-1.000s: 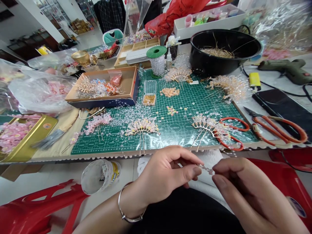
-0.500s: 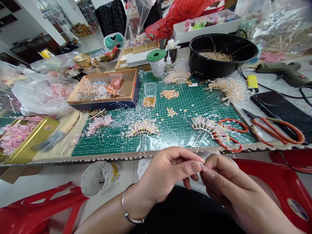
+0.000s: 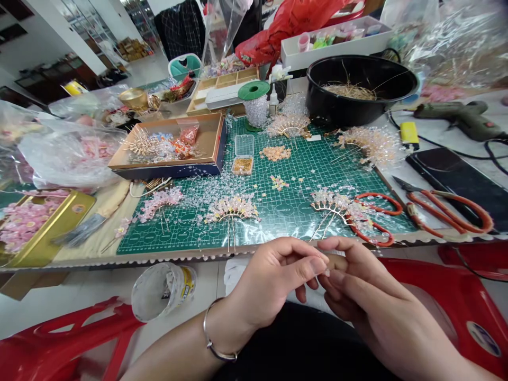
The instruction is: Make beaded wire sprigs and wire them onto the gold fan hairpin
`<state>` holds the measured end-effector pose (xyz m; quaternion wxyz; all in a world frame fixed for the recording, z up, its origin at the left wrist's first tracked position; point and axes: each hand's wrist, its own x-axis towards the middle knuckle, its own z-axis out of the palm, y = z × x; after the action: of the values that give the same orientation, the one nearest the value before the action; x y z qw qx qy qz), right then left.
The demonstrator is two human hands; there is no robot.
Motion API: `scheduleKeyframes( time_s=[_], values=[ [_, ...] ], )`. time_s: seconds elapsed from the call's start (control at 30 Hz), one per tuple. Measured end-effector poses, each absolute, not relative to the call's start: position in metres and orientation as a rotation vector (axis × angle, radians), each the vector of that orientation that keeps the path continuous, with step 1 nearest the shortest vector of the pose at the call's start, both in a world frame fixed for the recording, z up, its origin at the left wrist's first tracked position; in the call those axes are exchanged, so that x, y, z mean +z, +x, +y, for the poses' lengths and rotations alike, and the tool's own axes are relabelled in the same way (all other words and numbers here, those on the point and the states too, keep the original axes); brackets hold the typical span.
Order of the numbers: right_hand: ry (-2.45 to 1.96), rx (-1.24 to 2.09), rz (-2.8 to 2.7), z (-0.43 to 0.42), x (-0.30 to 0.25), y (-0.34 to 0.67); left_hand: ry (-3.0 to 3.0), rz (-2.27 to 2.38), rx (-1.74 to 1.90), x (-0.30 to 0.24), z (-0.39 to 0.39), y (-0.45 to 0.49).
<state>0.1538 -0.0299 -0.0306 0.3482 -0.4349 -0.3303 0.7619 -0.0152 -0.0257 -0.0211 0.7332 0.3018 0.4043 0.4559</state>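
My left hand [image 3: 283, 278] pinches a tiny clear bead piece [image 3: 326, 272] between thumb and index finger, just below the table's front edge. Touching the same piece from the other side is my right hand [image 3: 365, 288], its thumb at the piece and its index finger lifted and bent. Most of what they hold is hidden by the fingers. Beyond them, on a green cutting mat [image 3: 286, 209], lie a beaded hair comb [image 3: 232, 209] with two long prongs and another beaded comb [image 3: 335, 206] resting against orange-handled scissors [image 3: 379, 238].
A pink beaded piece [image 3: 161, 203], a small box of gold beads [image 3: 242, 165] and peach flower pieces [image 3: 275, 153] lie on the mat. Shears [image 3: 448, 209], a dark phone [image 3: 456, 177] and a glue gun [image 3: 460, 116] are at right. A black basin [image 3: 357, 108] stands behind.
My right index finger has lifted away from the thumb and the right hand has shifted slightly left. The left hand keeps its pinch.
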Motion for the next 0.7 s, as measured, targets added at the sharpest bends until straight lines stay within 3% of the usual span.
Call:
scheduleKeyframes(
  time_s=[0.1,0.33,0.7],
  values=[
    [-1.092,1.855,-1.046,-0.026,-0.031,0.149,0.688,0.913,1.020,-0.023,-0.026,-0.017],
    [-1.198,1.084,-1.844,-0.023,-0.024,0.161,0.598,0.901,0.995,-0.022,-0.024,-0.022],
    [-1.144,0.702,-2.147,-0.025,-0.026,0.165,0.623,0.893,0.954,-0.025,-0.027,-0.017]
  ],
)
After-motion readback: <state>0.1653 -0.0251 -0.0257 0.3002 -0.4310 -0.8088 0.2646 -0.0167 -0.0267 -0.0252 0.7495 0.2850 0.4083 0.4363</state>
